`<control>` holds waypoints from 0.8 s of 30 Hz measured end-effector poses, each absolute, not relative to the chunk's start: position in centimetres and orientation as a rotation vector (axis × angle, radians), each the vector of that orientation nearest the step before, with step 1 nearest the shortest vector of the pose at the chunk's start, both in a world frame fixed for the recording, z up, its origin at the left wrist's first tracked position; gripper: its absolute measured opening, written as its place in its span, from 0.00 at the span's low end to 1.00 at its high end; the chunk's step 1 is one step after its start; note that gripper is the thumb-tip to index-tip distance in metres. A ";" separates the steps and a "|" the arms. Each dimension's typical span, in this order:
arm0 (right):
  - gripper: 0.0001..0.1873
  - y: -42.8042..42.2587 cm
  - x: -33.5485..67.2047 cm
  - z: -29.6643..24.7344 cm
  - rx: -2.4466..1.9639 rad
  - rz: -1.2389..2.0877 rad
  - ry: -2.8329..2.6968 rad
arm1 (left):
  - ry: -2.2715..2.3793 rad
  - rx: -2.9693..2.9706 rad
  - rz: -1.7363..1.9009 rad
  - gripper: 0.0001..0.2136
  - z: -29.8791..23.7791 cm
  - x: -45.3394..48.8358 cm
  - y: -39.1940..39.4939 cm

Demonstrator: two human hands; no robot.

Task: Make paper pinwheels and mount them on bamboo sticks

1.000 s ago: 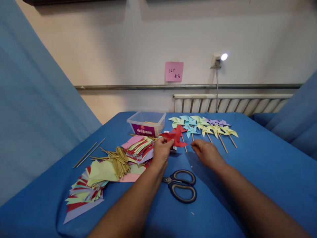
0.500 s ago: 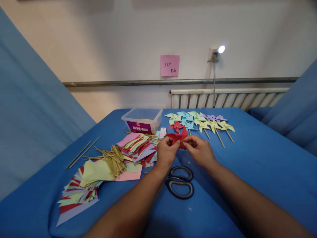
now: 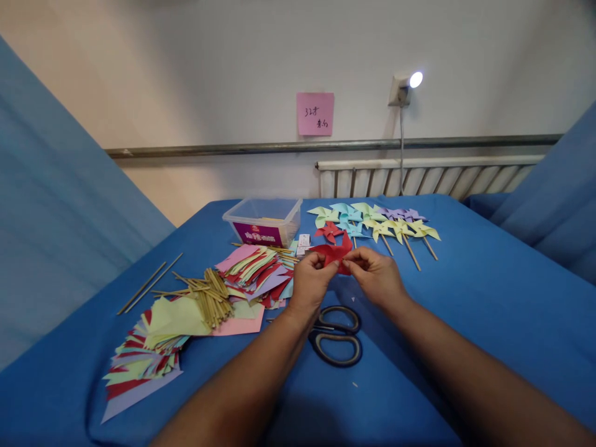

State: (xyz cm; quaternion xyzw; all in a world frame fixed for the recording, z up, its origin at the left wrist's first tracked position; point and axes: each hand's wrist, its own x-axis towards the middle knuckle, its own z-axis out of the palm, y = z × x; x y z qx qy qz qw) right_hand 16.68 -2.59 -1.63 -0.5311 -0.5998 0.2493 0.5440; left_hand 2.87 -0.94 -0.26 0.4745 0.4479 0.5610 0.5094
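Between my two hands is a red paper pinwheel (image 3: pixel 334 251), held above the table's middle. My left hand (image 3: pixel 311 278) grips its left side, thumb pressed near the centre. From the right, my right hand (image 3: pixel 375 273) pinches at the centre with thumb and forefinger; anything small between those fingertips is hidden. Under my left wrist lie black-handled scissors (image 3: pixel 336 335), blades partly covered by the forearm. Beyond my hands several finished pinwheels (image 3: pixel 400 230) on sticks lie in rows, in green, blue, yellow, purple and red.
A clear plastic box (image 3: pixel 265 217) with a purple label stands at the back. Left of my hands are stacked coloured papers (image 3: pixel 256 273), a heap of short sticks (image 3: pixel 212 298) and fanned paper pieces (image 3: pixel 144 354). A small white box (image 3: pixel 303 242) sits behind my left hand.
The view has shifted slightly, so the scene sits a little higher and further left. Both hands stay on the red pinwheel, with only small finger movement.
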 end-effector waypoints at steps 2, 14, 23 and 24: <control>0.06 -2.7 16.7 -1.5 -1.264 0.594 -1.425 | 1.075 1.108 1.339 0.10 -0.4 2.9 -0.9; 0.05 -3.1 16.5 -1.2 -1.242 0.617 -1.387 | 1.018 0.998 1.328 0.11 0.3 3.1 -1.4; 0.05 -2.8 16.7 -1.9 -1.248 0.539 -1.447 | 0.999 0.955 1.316 0.10 0.3 3.2 -1.5; 0.05 -2.9 16.7 -1.9 -1.250 0.532 -1.457 | 0.998 0.954 1.308 0.10 0.3 3.2 -1.5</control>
